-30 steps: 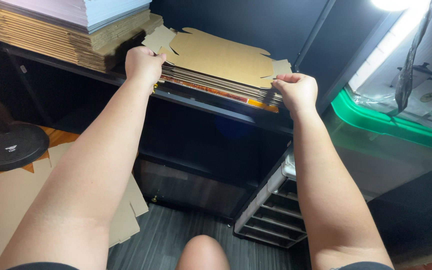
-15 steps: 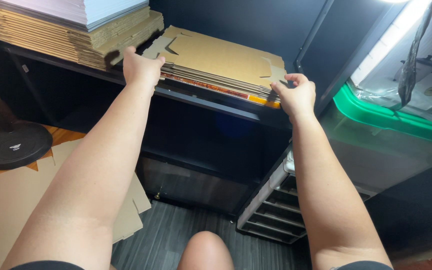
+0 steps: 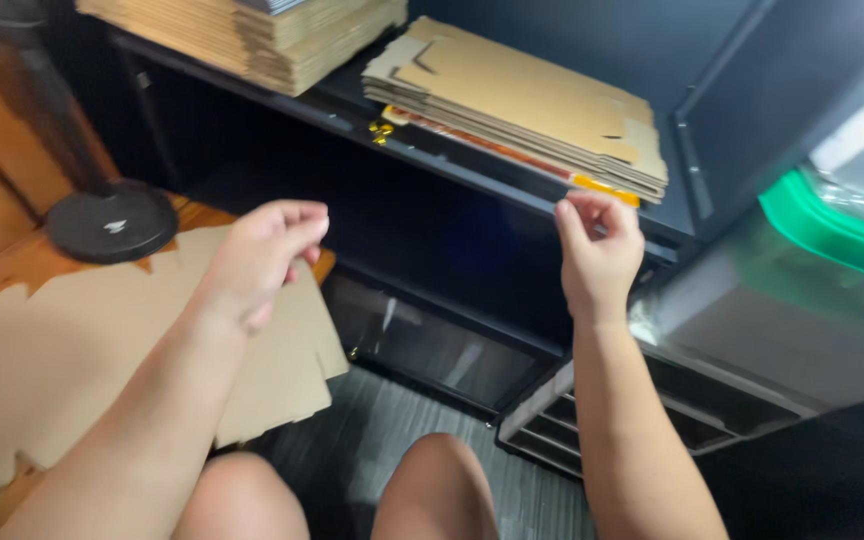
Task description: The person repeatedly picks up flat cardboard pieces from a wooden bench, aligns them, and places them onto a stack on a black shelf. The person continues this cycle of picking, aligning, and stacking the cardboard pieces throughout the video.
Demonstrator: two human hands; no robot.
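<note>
A stack of flat brown cardboard box blanks (image 3: pixel 527 105) lies on a dark shelf (image 3: pixel 472 172). My right hand (image 3: pixel 600 250) hovers just below the stack's front right corner, fingers loosely curled, holding nothing. My left hand (image 3: pixel 262 255) is lower and to the left, in the air over a flat cardboard sheet (image 3: pixel 82 345) lying on the floor; its fingers are loosely curled and empty.
A taller pile of cardboard sheets (image 3: pixel 262 35) sits on the shelf at the back left. A round black base (image 3: pixel 112 222) stands on the wooden floor. A clear bin with a green lid (image 3: pixel 832 225) is at the right, above a grey drawer unit (image 3: pixel 712 400). My knees (image 3: pixel 432 490) are below.
Both hands have let go of the cardboard stack on the shelf and drawn back toward me. The left hand dropped down and left; the view tilted downward.
</note>
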